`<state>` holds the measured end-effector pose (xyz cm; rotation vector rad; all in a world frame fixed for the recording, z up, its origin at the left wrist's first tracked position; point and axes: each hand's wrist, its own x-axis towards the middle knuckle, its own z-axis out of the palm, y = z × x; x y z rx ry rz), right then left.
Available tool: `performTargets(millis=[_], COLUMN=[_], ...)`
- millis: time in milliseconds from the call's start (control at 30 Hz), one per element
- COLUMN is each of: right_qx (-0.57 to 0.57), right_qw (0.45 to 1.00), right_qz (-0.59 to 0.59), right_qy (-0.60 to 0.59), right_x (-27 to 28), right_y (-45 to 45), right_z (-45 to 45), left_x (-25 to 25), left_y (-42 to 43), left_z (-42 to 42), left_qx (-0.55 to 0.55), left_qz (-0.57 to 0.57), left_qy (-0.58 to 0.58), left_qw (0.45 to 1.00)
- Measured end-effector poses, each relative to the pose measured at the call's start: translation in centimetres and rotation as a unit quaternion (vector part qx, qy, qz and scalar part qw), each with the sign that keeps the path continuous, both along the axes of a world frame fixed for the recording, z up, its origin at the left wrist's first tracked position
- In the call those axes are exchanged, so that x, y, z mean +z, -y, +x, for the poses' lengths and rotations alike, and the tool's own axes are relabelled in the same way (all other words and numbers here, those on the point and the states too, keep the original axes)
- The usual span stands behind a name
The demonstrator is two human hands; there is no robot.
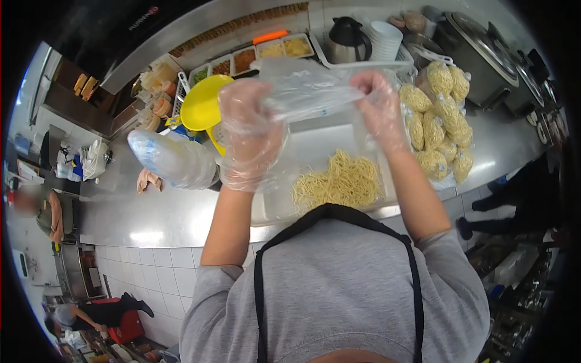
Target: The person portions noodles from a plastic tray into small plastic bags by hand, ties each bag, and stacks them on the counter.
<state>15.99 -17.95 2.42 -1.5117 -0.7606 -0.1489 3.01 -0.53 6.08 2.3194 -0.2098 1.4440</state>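
Observation:
A clear plastic bag (pixel 311 94) stretches between my two hands above a tray. My right hand (pixel 381 112), in a loose clear glove, pinches the bag's right end between thumb and fingers. My left hand (pixel 249 130), gloved the same way, is closed on the bag's left end; wrinkled plastic partly hides its fingers. Below the hands, a loose heap of yellow noodles (pixel 342 181) lies in the front part of the white tray (pixel 321 142). To the right of my right hand are several knotted bags of noodles (pixel 445 121), piled together.
Left of the tray are a yellow bowl (pixel 203 103), a plastic-wrapped stack (pixel 172 160) and a crumpled scrap (pixel 148 180) on the steel counter (pixel 127 212). Behind stand topping containers (pixel 245 60), a steel jug (pixel 348 42), white cups (pixel 384 39) and cookers (pixel 478 54). Other people are nearby.

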Motion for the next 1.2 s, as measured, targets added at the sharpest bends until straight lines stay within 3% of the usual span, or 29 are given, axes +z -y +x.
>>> performTargets(millis=[33,67,100,167,200,233,267,333,400,467,533,600,667,700,767,800,867,900,933,1000,1033,1100,1200], right_qx=[-0.007,-0.012,-0.009,0.04,0.041,0.129,0.215,0.262,0.342,0.411,0.395,0.38,0.456,0.457,0.476,0.476,0.327,0.269,0.269,0.228,0.229,0.27,0.338], right_qw=[0.999,0.999,0.999,0.998,0.998,0.985,0.959,0.87,0.767,0.723,0.715,0.704,0.523,0.522,0.499,0.498,0.693,0.72,0.721,0.658,0.658,0.67,0.715], right_qz=[-0.033,-0.04,-0.051,-0.047,-0.048,-0.118,-0.186,-0.415,-0.531,-0.515,-0.542,-0.569,-0.684,-0.684,-0.72,-0.721,-0.637,-0.639,-0.638,-0.701,-0.701,-0.691,-0.612], right_qy=[-0.006,-0.015,0.004,0.021,0.018,0.004,-0.01,-0.041,0.116,0.207,0.199,0.19,0.225,0.224,0.08,0.076,0.077,0.008,0.005,0.153,0.151,0.023,-0.015], right_x=[-0.1,0.0,0.1,-0.7,-1.0,-1.3,-1.6,-4.2,-7.9,-10.0,-11.9,-12.3,-11.9,-10.8,-7.5,-6.9,-5.9,-5.4,-6.2,-7.9,-7.8,-6.7,-8.5], right_y=[0.7,1.1,1.4,1.5,1.4,1.1,0.8,-0.5,-2.0,-4.0,-4.6,-4.4,-3.3,-2.6,-0.9,-0.4,0.6,1.7,2.3,3.2,3.4,3.4,4.2], right_z=[0.6,0.8,0.9,1.2,1.3,1.3,1.1,0.9,-1.2,-5.0,-8.0,-8.3,-6.3,-5.4,-3.3,-2.4,-0.9,-0.7,-1.4,-4.0,-4.8,-6.2,-6.3], left_x=[0.2,-0.3,-0.8,-1.1,-1.1,-1.2,-2.0,-4.8,-6.7,-7.9,-8.9,-9.7,-10.1,-10.1,-10.0,-9.9,-9.9,-10.3,-10.8,-11.0,-11.1,-11.2,-11.4], left_y=[-0.2,0.3,0.8,0.8,0.3,-0.2,-1.0,-2.6,-2.8,-2.2,-1.2,-1.6,-2.2,-2.1,-2.0,-1.8,-1.1,-1.0,-1.0,-1.1,-1.0,-0.8,-0.7], left_z=[-0.7,-1.2,-1.8,-1.9,-1.7,-1.6,-1.6,-1.4,-1.0,-0.8,-0.8,-0.9,-1.2,-1.1,-0.8,-0.7,-0.6,-0.7,-0.6,-0.4,-0.5,-0.6,-0.5], left_qx=[-0.028,-0.035,-0.101,-0.161,-0.055,0.051,0.049,0.119,0.132,0.145,0.102,0.099,0.106,0.105,0.092,0.088,0.108,0.107,0.1,0.095,0.078,0.058,0.056], left_qz=[0.153,0.146,-0.003,-0.152,-0.028,0.098,0.096,0.048,0.03,0.012,-0.034,-0.015,0.004,0.002,-0.063,-0.065,-0.014,-0.014,0.002,0.021,0.014,0.004,0.015], left_qy=[-0.039,-0.046,-0.186,-0.317,-0.281,-0.237,-0.24,-0.206,-0.195,-0.184,-0.273,-0.268,-0.296,-0.297,-0.322,-0.323,-0.305,-0.309,-0.302,-0.295,-0.299,-0.307,-0.335], left_qw=[0.987,0.988,0.977,0.922,0.958,0.965,0.965,0.97,0.972,0.972,0.956,0.958,0.949,0.949,0.94,0.94,0.946,0.945,0.948,0.951,0.951,0.95,0.94])
